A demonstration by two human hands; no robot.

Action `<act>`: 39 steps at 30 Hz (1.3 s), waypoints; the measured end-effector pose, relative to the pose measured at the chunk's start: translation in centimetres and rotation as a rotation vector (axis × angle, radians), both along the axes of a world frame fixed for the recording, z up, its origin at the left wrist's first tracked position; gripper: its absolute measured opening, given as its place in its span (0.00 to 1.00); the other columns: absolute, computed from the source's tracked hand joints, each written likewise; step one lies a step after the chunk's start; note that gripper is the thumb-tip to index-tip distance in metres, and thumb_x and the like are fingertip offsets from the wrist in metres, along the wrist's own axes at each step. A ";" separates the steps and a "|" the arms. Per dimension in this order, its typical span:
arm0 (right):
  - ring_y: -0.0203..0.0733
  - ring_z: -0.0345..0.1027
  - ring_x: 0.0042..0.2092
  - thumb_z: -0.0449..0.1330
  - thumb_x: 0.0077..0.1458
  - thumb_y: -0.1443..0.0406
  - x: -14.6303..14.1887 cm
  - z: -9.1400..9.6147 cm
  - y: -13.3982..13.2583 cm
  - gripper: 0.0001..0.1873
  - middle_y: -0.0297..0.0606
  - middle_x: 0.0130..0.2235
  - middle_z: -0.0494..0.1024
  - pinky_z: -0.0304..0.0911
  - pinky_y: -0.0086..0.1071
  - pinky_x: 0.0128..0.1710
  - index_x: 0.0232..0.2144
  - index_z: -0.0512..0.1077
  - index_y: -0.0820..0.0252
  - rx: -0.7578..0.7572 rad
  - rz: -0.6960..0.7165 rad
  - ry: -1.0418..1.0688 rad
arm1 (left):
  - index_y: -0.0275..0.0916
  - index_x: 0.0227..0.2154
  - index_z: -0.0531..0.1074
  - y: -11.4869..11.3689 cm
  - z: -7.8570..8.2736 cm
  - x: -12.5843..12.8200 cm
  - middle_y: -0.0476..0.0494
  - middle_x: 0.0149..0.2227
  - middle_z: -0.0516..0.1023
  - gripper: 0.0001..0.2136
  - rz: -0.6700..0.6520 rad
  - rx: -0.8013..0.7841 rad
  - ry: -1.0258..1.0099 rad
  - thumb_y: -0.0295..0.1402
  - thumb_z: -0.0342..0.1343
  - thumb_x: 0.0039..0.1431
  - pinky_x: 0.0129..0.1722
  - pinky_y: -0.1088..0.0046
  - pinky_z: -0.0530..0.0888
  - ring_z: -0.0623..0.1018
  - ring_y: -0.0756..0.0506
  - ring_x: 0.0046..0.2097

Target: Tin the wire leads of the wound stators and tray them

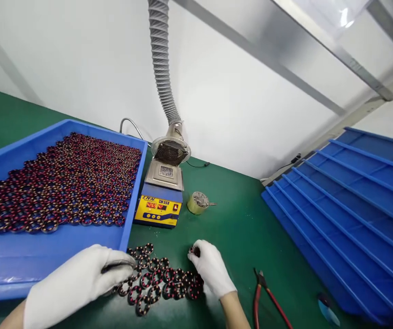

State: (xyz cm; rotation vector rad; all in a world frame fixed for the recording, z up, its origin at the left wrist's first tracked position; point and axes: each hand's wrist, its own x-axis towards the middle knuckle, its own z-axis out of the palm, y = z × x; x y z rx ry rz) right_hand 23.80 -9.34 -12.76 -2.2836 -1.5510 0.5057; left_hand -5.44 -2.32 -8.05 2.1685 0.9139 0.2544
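Observation:
Both my hands wear white gloves. My left hand (80, 278) is closed around grey metal tweezers (119, 266), whose tip points at a cluster of several small ring-shaped wound coils (158, 278) lying on the green mat. My right hand (210, 269) pinches one such coil (194, 250) between its fingertips, at the right end of the cluster. The coils are dark with red and copper windings.
A blue tray (80, 242) with several coils sits at the left. Behind the cluster stands a yellow and blue solder pot (160, 201) under a grey fume hose (162, 68). A small round tin (198, 202), red-handled cutters (263, 292) and stacked blue trays (350, 205) are at the right.

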 end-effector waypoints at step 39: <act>0.38 0.68 0.37 0.58 0.58 0.62 -8.3 10.5 4.7 0.08 0.34 0.32 0.72 0.65 0.31 0.42 0.28 0.71 0.56 0.937 0.279 1.309 | 0.37 0.37 0.67 0.5 7.8 7.4 0.49 0.39 0.77 0.04 0.225 1.196 -0.501 0.28 0.48 0.63 0.40 0.65 0.64 0.74 0.47 0.40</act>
